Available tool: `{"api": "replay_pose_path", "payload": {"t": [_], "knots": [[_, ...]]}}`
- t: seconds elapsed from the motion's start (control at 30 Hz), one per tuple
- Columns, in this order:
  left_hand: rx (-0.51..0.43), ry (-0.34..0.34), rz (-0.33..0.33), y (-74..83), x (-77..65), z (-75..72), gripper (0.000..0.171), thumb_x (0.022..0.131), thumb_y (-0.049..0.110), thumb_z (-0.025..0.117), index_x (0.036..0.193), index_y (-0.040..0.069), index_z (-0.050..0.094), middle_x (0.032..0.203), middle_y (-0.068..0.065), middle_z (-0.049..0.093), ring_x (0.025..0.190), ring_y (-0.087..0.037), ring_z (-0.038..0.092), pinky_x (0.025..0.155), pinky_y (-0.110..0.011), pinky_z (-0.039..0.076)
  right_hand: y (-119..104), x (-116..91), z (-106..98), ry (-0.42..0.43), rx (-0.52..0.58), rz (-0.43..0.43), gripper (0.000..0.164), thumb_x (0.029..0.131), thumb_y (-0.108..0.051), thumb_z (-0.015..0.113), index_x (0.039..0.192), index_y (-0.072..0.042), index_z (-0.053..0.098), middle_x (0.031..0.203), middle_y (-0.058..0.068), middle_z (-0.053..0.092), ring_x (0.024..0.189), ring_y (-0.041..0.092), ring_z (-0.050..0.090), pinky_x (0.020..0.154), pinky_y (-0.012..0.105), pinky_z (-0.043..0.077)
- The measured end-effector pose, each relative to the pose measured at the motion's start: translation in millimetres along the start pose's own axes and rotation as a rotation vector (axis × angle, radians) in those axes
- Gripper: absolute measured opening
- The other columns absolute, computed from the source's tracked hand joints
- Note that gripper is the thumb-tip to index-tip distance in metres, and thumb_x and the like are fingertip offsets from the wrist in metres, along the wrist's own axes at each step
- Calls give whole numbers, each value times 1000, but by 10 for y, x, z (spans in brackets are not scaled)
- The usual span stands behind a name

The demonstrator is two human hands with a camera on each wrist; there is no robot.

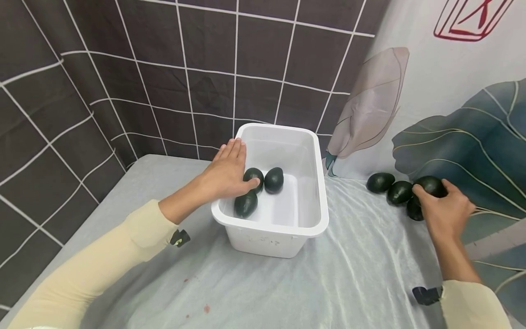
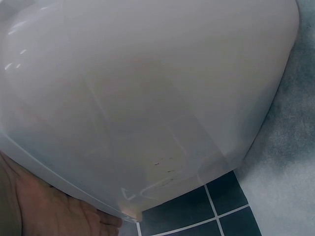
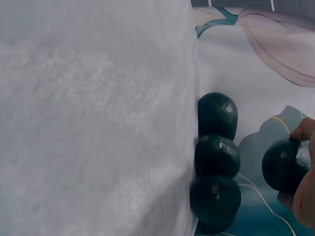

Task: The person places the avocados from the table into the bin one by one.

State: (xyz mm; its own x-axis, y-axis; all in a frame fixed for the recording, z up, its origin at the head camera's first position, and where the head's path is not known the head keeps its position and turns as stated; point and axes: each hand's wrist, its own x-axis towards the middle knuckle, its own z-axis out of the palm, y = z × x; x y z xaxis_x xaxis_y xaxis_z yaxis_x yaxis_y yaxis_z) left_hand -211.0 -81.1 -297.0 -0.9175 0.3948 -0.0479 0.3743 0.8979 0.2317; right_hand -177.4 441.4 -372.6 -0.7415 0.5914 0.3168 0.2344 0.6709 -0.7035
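Note:
A white plastic tub (image 1: 274, 232) stands mid-table with three dark green avocados inside, one of them an avocado (image 1: 274, 180) near the tub's middle. My left hand (image 1: 226, 176) rests on the tub's left rim, fingers straight, thumb over the inside. In the left wrist view that hand (image 2: 54, 209) lies along the tub's wall (image 2: 147, 98). At the right, my right hand (image 1: 449, 212) grips an avocado (image 1: 431, 185) between thumb and fingers. The right wrist view shows this held avocado (image 3: 280, 164) raised beside a row of several others, including an avocado (image 3: 217, 115) at the row's far end.
The grey cloth-covered table (image 1: 267, 292) carries the tub and the row of avocados. A dark tiled-pattern cloth (image 1: 205, 87) hangs behind and to the left. At the right, a printed curtain (image 1: 452, 119) borders the table's edge, close to the row.

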Motion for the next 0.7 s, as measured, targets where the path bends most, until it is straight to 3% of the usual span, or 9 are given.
{"api": "replay_pose_path", "payload": {"t": [0.17, 0.43, 0.7], "knots": [[1, -3, -1, -1, 9, 0, 110, 109, 57, 60, 176, -11, 6, 188, -30, -4, 178, -45, -4, 147, -55, 0, -80, 5, 22, -35, -36, 3, 82, 101, -40, 70, 170, -2, 48, 167, 34, 55, 154, 51, 37, 99, 60, 36], [2, 0, -3, -12, 16, 4, 110, 109, 57, 61, 177, -11, 6, 188, -29, -4, 179, -44, -3, 147, -55, 0, -232, 8, 79, -69, -29, -41, 82, 101, -43, 70, 170, -4, 49, 166, 32, 56, 153, 51, 38, 100, 61, 36], [-1, -3, -2, -17, 20, 1, 110, 109, 56, 61, 177, -11, 6, 188, -29, -5, 179, -44, -4, 147, -55, 0, -404, -18, 163, -35, 11, -93, 78, 100, -44, 72, 166, -6, 56, 161, 30, 62, 149, 51, 43, 106, 61, 33]]}}
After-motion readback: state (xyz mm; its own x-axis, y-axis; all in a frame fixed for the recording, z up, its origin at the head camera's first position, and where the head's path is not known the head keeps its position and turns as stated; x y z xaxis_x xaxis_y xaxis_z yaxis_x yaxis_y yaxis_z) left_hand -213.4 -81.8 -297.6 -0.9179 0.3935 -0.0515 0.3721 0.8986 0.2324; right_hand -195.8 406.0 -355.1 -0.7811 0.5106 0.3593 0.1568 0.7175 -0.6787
